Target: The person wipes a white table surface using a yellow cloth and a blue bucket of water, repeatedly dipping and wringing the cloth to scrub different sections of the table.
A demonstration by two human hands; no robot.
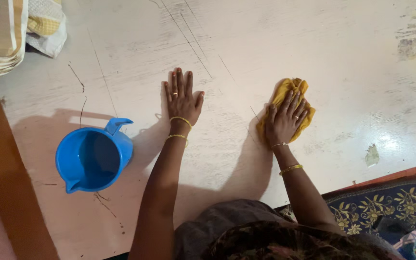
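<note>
The right hand [286, 120] lies palm down on a yellow cloth [287, 107], fingers spread and slightly bent, pressing the cloth flat against the floor rather than clenching it. The cloth is bunched into a loose oblong; its long axis runs from the wrist side up and a little to the right, so its crumpled far end pokes out beyond the fingertips toward the top of the view. A thin bracelet sits at the wrist and a gold bangle further up the forearm, and a ring shows on 1 finger.

The left hand [182, 98] is fully open and holds nothing: palm flat on the bare floor, 4 fingers together pointing away from the body, thumb angled out to the right. It wears 2 gold bangles at the wrist and a ring. The 2 hands are well apart.

The floor [314, 43] is pale, worn and scratched (with a glossy patch to the right of the cloth). Left of the left arm stands a blue plastic jug [94, 156], handle pointing up-right, spout toward the lower left. A wooden plank [6, 183] crosses the left edge, folded fabric [44, 24] lies at the top left, and a patterned dark blue mat [391, 207] fills the lower right corner.
</note>
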